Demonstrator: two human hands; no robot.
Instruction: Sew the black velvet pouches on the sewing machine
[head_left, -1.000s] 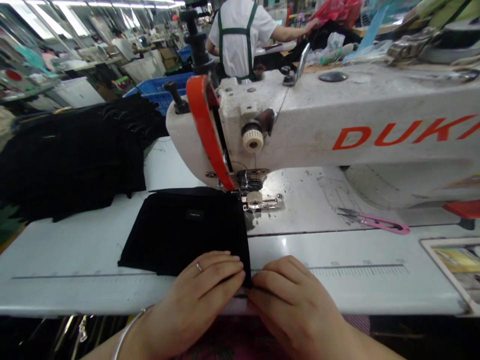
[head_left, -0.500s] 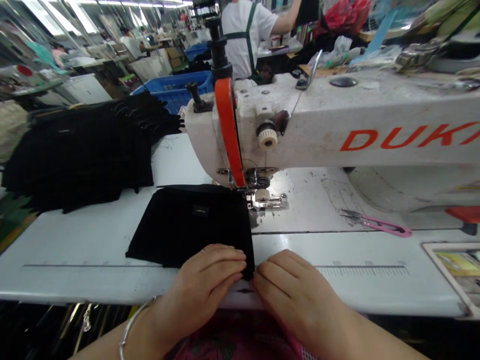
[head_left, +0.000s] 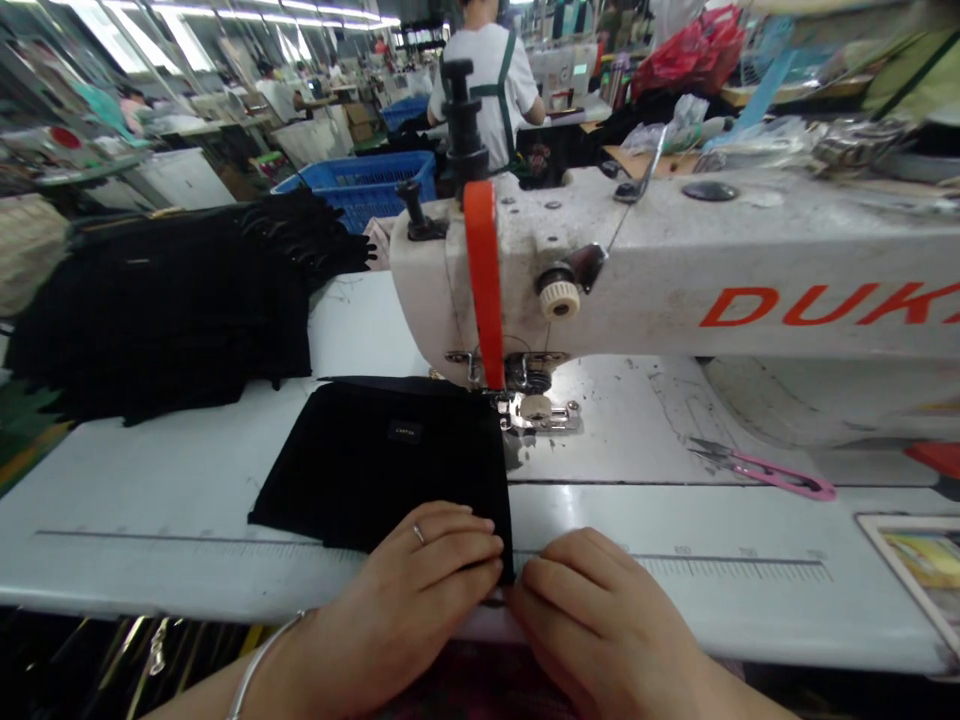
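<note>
A flat black fabric piece (head_left: 352,470) with a small dark label (head_left: 405,431) lies on the sewing machine table, its far right corner under the presser foot area (head_left: 534,410). Over its near right part rests my left hand (head_left: 431,580), fingers together and curled at the side edge, thumb hidden. My right hand (head_left: 592,600) is closed at the near right corner, fingertips pinching the fabric there. A ring and a bracelet show on the left hand and wrist.
The white sewing machine (head_left: 645,270) spans the right side. Pink-handled thread snips (head_left: 780,475) lie on its bed. A thick stack of black fabric pieces (head_left: 165,290) sits at left, with a blue crate (head_left: 360,185) behind. A person (head_left: 487,90) in white works beyond.
The view has shifted, so the machine and hands appear slightly lower and to the right. Both hands keep their hold on the fabric. The person behind has lowered a raised arm.
</note>
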